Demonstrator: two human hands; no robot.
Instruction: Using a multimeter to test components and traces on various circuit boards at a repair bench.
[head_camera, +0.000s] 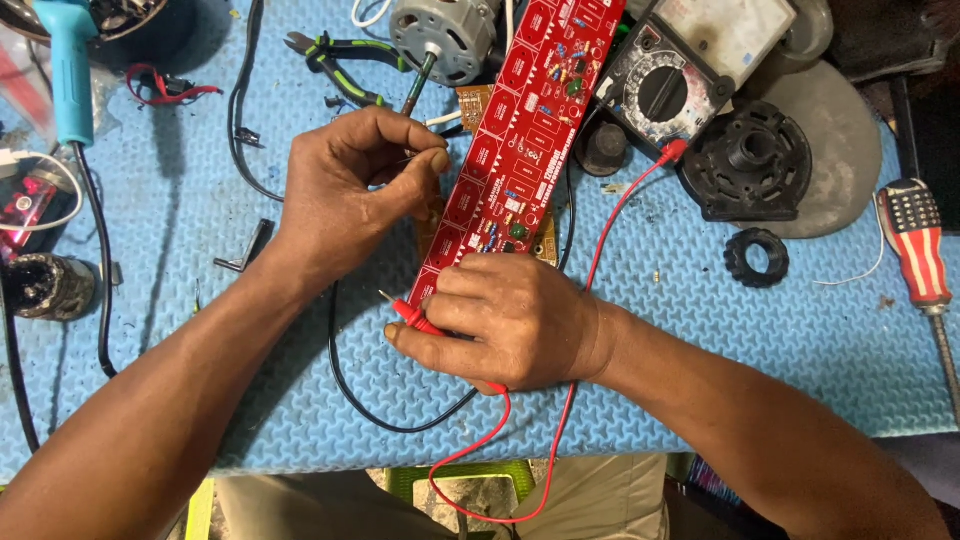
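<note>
We've got the long red printed circuit board (520, 150) lying diagonally on the blue textured foam mat (750, 360), its near end tucked right under our right hand (510, 325). That hand is curled down with the red-handled meter probe (410, 315) gripped in it, the metal tip poking out to the left just clear of the board's lower left edge. Our left hand (350, 190) sits at the board's left edge, thumb and forefinger pinched shut on something thin, probably the other probe, but it's too hidden to call.

The red lead wire (600, 240) runs off the analog multimeter with the round dial (665, 85) at the board's far right, then loops down past the mat's front edge. A black cable (345, 390) curves under our left wrist.

Room is tight up top: the grey motor with its shaft (440, 35) and the green-handled pliers (340, 60) crowd the board's far end, and the black round plastic housing (750, 160) sits to the right. The mat's right side, out to the striped-handle screwdriver (915, 245), is more open.
</note>
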